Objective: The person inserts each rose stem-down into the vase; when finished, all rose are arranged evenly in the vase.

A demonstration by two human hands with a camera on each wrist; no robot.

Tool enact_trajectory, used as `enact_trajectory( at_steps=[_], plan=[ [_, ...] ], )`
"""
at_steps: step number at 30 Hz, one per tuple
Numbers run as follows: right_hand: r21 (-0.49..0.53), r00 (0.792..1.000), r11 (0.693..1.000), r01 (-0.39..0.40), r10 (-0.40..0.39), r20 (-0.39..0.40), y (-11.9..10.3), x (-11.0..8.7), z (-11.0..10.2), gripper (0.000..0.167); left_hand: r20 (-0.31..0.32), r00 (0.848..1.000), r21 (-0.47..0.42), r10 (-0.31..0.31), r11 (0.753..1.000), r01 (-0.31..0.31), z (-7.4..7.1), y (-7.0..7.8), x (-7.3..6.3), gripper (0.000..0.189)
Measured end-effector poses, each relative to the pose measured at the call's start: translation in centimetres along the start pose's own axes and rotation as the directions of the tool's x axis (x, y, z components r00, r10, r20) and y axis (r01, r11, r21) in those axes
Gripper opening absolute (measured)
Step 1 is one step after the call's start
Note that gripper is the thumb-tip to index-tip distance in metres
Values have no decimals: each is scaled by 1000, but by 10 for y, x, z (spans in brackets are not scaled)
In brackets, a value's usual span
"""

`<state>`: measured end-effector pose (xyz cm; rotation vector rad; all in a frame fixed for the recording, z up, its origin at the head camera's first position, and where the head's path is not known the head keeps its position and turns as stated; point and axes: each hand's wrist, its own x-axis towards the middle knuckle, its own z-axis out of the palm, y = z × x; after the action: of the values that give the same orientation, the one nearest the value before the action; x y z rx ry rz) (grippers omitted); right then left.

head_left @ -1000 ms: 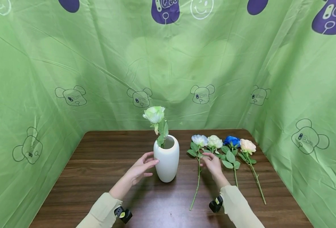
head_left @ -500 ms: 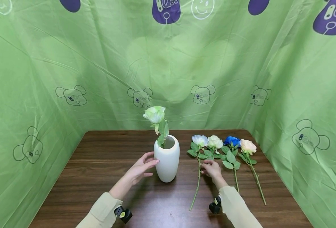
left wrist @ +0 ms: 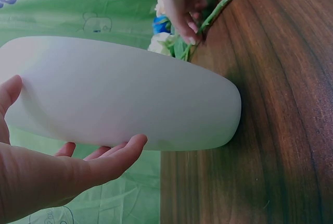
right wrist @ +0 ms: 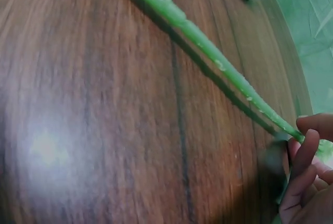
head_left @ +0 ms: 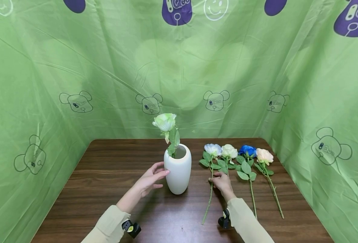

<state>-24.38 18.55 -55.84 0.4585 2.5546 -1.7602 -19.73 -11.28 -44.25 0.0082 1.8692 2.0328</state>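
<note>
A tall white vase stands upright on the table, with one pale green-and-white rose in its mouth. My left hand touches the vase's left side, its fingers and thumb spread and fairly straight; the left wrist view shows fingertips against the white wall. To the right, my right hand pinches the stem of a pale blue rose below its leaves. That green stem lies low over the wood in the right wrist view, between thumb and fingers.
Right of the pale blue rose lie a cream rose, a blue rose and a peach rose, stems toward me. The brown wooden table is surrounded by a green printed curtain.
My right hand has drawn back toward me and slightly left, from near the leaves down along the stem, and now pinches the pale blue rose's stem. Left hand and vase have not moved.
</note>
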Motion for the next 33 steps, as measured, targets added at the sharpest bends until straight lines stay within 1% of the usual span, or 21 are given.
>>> enact_trajectory(
  at_steps=[3,6,10,14,16,22,24,26,28,29,30,31,33],
  plan=[
    [15,1000,1000,7,-7,5,1,1,2,36,-1,1000,1,0,1000,0,0,0,0,63],
    [85,999,996,-15,12,42,3,2,1,36,-1,1000,0,-1,1000,1,0,0,0,62],
    [202,994,978,-49,28,106,6,3,-1,38,2,1000,-2,-2,1000,2,0,-1,1,62],
    [259,991,965,-47,12,133,6,3,-4,40,3,1000,-3,-1,1000,1,0,-1,1,62],
    [274,990,961,-25,-14,142,4,3,-7,40,2,1000,-3,-2,1000,2,0,-1,2,62],
    [288,976,953,92,-144,164,2,3,-12,40,3,1000,-6,-2,1000,2,-1,-2,2,62],
    [307,970,945,110,-170,174,7,8,-13,43,3,1000,-8,-1,1000,1,-1,-3,2,62],
    [334,966,933,131,-196,169,18,18,-10,46,4,1000,-10,0,1000,0,-1,-3,2,62],
    [372,954,911,177,-251,164,25,27,-8,49,3,1000,-9,0,1000,0,-1,-3,3,62],
    [406,940,890,206,-296,172,24,26,-10,47,3,1000,-9,1,1000,-1,-1,-3,3,62],
    [418,930,876,240,-330,158,27,30,-8,47,2,1000,-9,1,1000,-1,-1,-3,3,62],
    [434,917,859,274,-369,152,25,30,-8,44,2,1000,-8,1,1000,-1,-1,-3,3,61],
    [437,893,834,338,-431,133,24,33,-8,43,0,1000,-8,1,1000,-1,-1,-3,2,61]
  ],
)
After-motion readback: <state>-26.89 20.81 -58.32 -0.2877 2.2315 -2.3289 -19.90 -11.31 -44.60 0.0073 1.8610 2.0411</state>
